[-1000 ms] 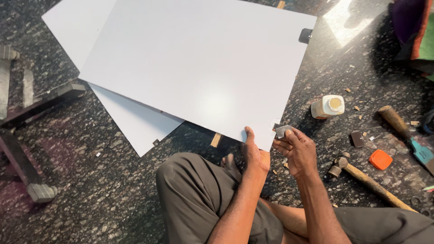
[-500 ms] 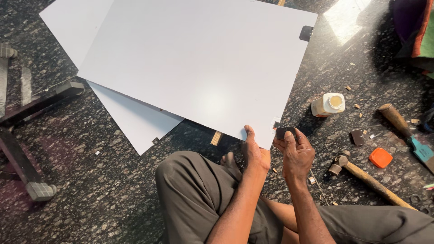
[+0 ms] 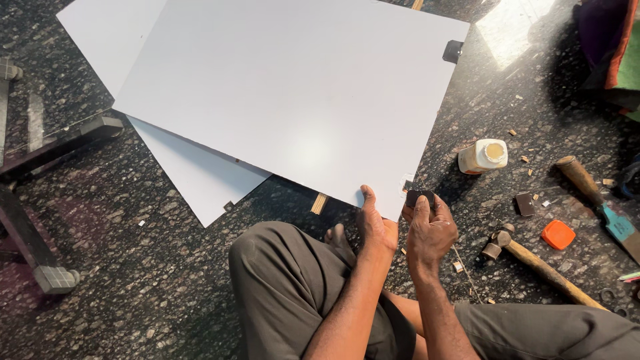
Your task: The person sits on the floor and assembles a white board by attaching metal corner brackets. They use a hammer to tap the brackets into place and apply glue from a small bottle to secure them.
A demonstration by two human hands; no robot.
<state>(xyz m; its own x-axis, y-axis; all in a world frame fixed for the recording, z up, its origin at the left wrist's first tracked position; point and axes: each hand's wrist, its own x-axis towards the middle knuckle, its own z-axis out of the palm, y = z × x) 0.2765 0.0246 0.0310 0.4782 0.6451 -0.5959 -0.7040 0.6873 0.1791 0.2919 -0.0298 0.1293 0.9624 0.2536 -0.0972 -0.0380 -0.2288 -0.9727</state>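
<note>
The lower white sheet [image 3: 193,167] is mostly covered by the large white board [image 3: 293,100] lying across it, and both boards run out of the picture at the top edge. The small dark block [image 3: 420,197] pinched in the right hand [image 3: 430,230] is partly hidden by the fingers, and the left hand [image 3: 377,223] covers the board's near corner, so how block and corner meet cannot be told. A chisel with a blue blade [image 3: 617,223] and folded cloth [image 3: 610,47] are cut off at the right edge, while the dark frame [image 3: 40,200] is cut at the left.
</note>
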